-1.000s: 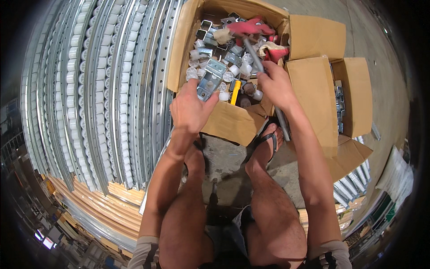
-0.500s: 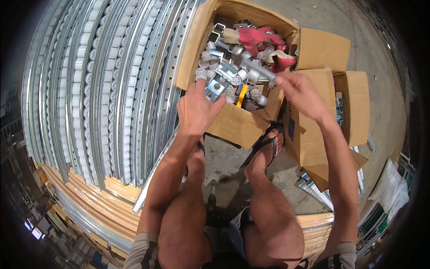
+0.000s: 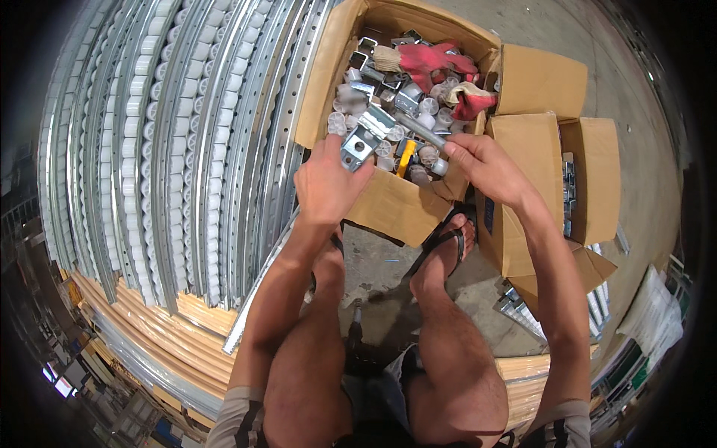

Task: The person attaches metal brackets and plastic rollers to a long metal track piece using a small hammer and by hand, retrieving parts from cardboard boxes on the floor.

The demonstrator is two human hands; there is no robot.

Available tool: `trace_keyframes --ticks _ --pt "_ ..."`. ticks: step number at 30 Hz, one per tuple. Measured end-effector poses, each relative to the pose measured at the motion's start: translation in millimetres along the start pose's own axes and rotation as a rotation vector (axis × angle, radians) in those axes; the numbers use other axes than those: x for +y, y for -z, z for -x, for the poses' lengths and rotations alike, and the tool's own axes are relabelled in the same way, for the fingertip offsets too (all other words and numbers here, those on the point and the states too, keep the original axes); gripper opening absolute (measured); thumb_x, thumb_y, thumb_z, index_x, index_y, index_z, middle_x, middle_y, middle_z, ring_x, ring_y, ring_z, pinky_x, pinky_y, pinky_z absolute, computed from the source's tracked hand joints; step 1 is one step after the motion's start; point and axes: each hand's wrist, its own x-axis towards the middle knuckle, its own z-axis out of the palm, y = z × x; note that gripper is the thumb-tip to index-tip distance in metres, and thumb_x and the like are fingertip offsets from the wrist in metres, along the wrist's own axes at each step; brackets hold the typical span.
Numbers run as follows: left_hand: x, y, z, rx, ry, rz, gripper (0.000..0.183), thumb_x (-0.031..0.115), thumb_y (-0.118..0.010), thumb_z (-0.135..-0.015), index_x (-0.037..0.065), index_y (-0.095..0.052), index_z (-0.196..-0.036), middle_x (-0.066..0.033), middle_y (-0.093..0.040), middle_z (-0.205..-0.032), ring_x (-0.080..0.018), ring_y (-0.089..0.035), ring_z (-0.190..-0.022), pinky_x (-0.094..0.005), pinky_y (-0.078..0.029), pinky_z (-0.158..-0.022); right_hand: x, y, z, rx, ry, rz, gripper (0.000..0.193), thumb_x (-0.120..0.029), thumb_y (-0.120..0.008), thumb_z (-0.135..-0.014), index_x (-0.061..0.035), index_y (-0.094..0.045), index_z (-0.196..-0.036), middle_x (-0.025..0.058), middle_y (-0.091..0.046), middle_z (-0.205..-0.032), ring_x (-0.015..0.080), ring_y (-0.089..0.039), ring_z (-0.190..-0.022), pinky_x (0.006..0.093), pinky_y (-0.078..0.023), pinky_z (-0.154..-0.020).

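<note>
Clock face centred on my feed, 12 at the top edge. At 11 I have the left hand (image 3: 325, 183) pinching the near end of a metal bracket (image 3: 366, 134) between thumb and fingers. The bracket sits at 12, over the near left part of an open cardboard box (image 3: 317, 93); it is tilted, its far end pointing to 1, and I can make out round holes in its face.

At 2 the right hand (image 3: 489, 166) is closed around one end of a grey metal bar (image 3: 422, 131), thumb laid along it. The bar's free end points to 10, close to the bracket's far end; I cannot tell whether the two touch.

Box contents, as I read them: white plastic rollers (image 3: 428, 106), loose metal fittings, a red and cream glove (image 3: 429, 63) toward the far side. A yellow item (image 3: 407, 157) stands out at 4 from the bracket.

Surroundings: a second cardboard box (image 3: 526, 149) between 2 and 3, metal pieces (image 3: 569, 183) showing inside. Rails with white rollers (image 3: 172, 149) fill 10; tan tubes (image 3: 142, 306) lie at 8. I log a sandalled foot (image 3: 441, 261) on the concrete floor (image 3: 381, 280) near 4.
</note>
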Motion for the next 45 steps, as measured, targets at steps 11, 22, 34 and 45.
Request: trace_keyframes --ticks 11,22,34,45 --pt "-4 -1 2 0.01 -0.012 -0.018 0.051 0.04 -0.081 -0.077 0.0 -0.066 -0.104 -0.0213 -0.07 -0.096 -0.0416 -0.068 -0.087 -0.0481 -0.054 -0.076 -7 -9 1 0.087 -0.053 -0.037 0.035 -0.031 -0.053 -0.107 0.0014 -0.067 -0.103 -0.0016 -0.052 -0.074 0.0106 -0.048 -0.071 0.0312 -0.044 -0.065" --pt "-6 -5 3 0.051 -0.04 0.027 0.052 0.04 -0.082 -0.075 0.0 -0.066 -0.105 -0.022 -0.07 -0.096 -0.041 -0.069 -0.087 -0.0474 -0.055 -0.077 1 -4 -3 0.195 -0.06 0.025 0.035 -0.028 -0.051 -0.107 0.0043 -0.064 -0.104 0.005 -0.054 -0.073 0.0147 -0.049 -0.071 0.0358 -0.046 -0.067" --pt "-4 -7 7 0.052 -0.016 0.016 0.054 0.037 -0.083 -0.072 -0.001 -0.065 -0.106 -0.022 -0.069 -0.101 -0.0403 -0.068 -0.092 -0.0463 -0.055 -0.081 -17 -9 11 0.086 0.041 0.178 0.032 -0.029 -0.053 -0.106 0.0014 -0.064 -0.106 0.0205 -0.065 -0.083 0.0361 -0.064 -0.082 0.0463 -0.05 -0.077" --pt "1 -9 6 0.013 -0.003 0.035 0.055 0.034 -0.084 -0.072 0.002 -0.059 -0.11 -0.0195 -0.061 -0.107 -0.0409 -0.066 -0.093 -0.0477 -0.054 -0.079 1 -5 5 0.157 -0.118 0.034 0.032 -0.03 -0.052 -0.106 -0.0001 -0.065 -0.108 0.0228 -0.065 -0.083 0.0388 -0.063 -0.079 0.0466 -0.05 -0.075"
